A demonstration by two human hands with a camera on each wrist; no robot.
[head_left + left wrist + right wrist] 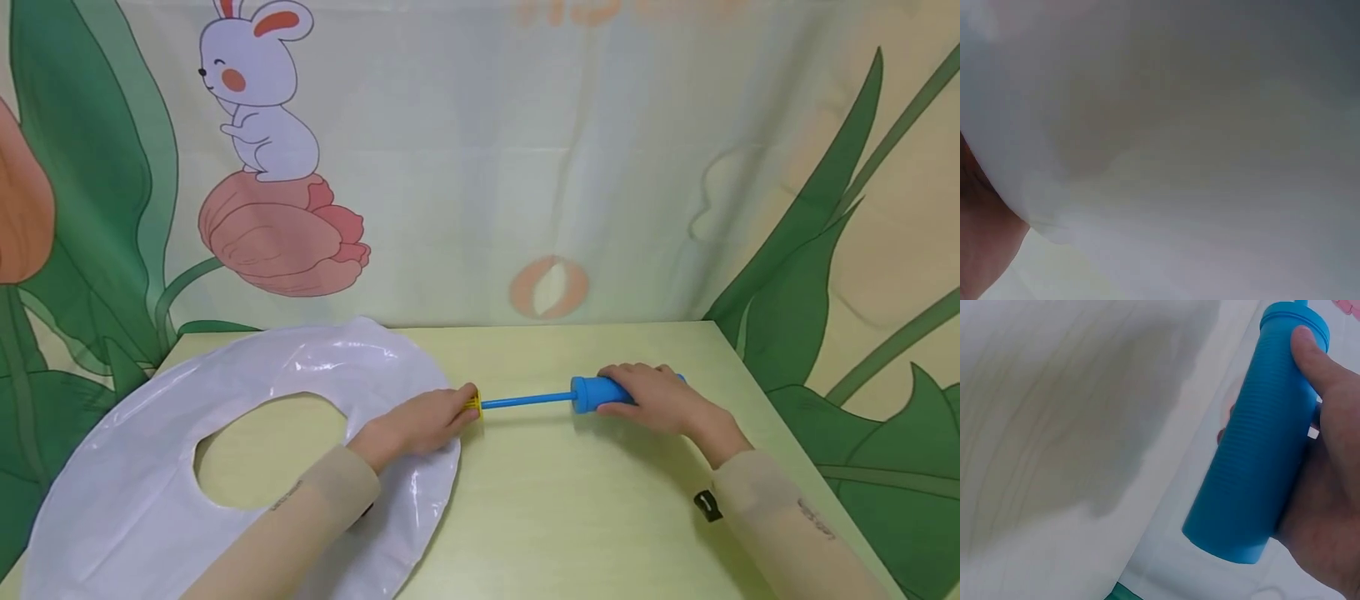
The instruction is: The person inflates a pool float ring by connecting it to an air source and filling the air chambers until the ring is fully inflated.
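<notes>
ok so one left hand (418,421), one right hand (660,398), two sleeves (300,517), one blue pump (1247,444), one white ring thingy (142,450), one desk (540,508), one cartoon bunny (276,137)

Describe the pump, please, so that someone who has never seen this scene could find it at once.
Over the pale table, look just right of the large white ring. There the pump stretches sideways: a ribbed blue tube, thin rod and yellow handle. Its bright blue sets it apart from the white ring.

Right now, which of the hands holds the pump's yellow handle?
The left hand holds the yellow handle; the right hand is the one gripping the blue barrel.
</notes>
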